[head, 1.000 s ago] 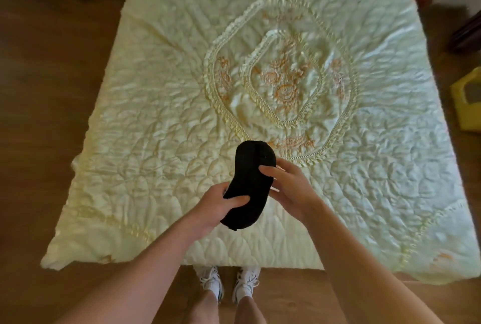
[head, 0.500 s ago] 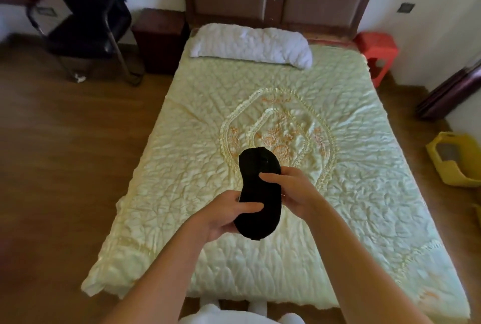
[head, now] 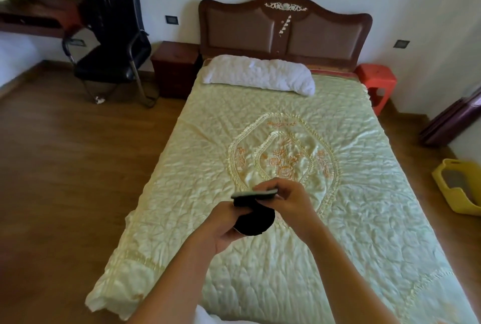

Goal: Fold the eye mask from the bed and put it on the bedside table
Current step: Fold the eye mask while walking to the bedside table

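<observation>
Two hands meet over the foot half of the bed [head: 364, 219], and between them we see the black eye mask [head: 256, 221] held clear of the quilt. Half a second ago the mask stood as one long upright oval, with our left thumb across its lower part and the right fingertips on its side edge. Now its upper part is bent over toward us, so we see that part edge-on as a thin dark strip above the rounded lower half. The view has also tipped up: the whole headboard [head: 285, 29] and more of the wall show where before they were cut off.

Our left hand [head: 221, 227] is curled closed around the lower half of the mask, which bulges out to the right of its fingers. Our right hand [head: 289, 200] pinches the folded-over strip, its fingers narrow and pressed on the strip's right end. The two hands nearly touch at the fold.

Well beyond the fingers and to their left stands the dark wooden bedside table [head: 177, 68], just beside the headboard, with a black chair [head: 109, 63] further left. Straight beyond the fingers lies a white pillow [head: 260, 75].
</observation>
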The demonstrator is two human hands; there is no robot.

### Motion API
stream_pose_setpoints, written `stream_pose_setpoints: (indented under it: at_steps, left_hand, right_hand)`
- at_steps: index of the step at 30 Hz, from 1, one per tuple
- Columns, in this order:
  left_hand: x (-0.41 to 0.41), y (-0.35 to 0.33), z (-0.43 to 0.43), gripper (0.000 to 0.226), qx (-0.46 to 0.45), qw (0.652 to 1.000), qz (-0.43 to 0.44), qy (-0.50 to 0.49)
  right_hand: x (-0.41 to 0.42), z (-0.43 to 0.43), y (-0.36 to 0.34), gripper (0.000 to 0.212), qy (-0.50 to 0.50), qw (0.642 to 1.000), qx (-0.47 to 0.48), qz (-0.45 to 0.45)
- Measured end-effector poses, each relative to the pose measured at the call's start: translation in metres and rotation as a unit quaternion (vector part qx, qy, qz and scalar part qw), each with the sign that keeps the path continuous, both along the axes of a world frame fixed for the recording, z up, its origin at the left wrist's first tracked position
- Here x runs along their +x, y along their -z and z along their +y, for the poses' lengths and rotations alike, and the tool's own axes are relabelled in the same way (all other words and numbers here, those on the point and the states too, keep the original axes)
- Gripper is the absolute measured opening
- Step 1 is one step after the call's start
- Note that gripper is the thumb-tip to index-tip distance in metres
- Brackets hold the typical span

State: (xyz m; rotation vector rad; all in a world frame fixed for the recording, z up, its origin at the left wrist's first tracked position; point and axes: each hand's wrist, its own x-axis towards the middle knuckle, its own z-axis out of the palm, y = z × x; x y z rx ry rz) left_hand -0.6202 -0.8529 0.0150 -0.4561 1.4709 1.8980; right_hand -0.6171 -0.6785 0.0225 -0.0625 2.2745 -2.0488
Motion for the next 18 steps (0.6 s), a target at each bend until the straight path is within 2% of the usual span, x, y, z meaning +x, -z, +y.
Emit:
stream_pose_setpoints:
  at_steps: [3, 8, 11, 14, 16, 18]
  left_hand:
    - [0.001, 0.000, -0.004, 0.017, 0.029, 0.999, -0.027, -0.029]
    - [0.007, 0.001, -0.009, 0.023, 0.072, 0.996, -0.050, -0.033]
    - [0.010, 0.003, -0.015, 0.030, 0.161, 0.982, -0.085, -0.057]
    - [0.009, 0.007, -0.024, 0.049, 0.236, 0.962, -0.110, -0.082]
    - [0.008, 0.006, -0.027, 0.055, 0.231, 0.966, -0.097, -0.066]
    - [0.008, 0.001, -0.025, 0.048, 0.199, 0.976, -0.070, -0.049]
  right_hand:
    - [0.010, 0.000, 0.007, 0.043, -0.032, 0.996, 0.072, 0.050]
    - [0.017, 0.002, 0.016, 0.046, -0.047, 0.977, 0.190, 0.084]
    - [0.015, 0.000, 0.018, 0.047, -0.056, 0.961, 0.245, 0.111]
    - [0.014, -0.002, 0.019, 0.046, -0.077, 0.944, 0.285, 0.149]
    - [0.015, -0.002, 0.020, 0.048, -0.096, 0.936, 0.301, 0.155]
    - [0.015, -0.004, 0.019, 0.050, -0.103, 0.937, 0.298, 0.152]
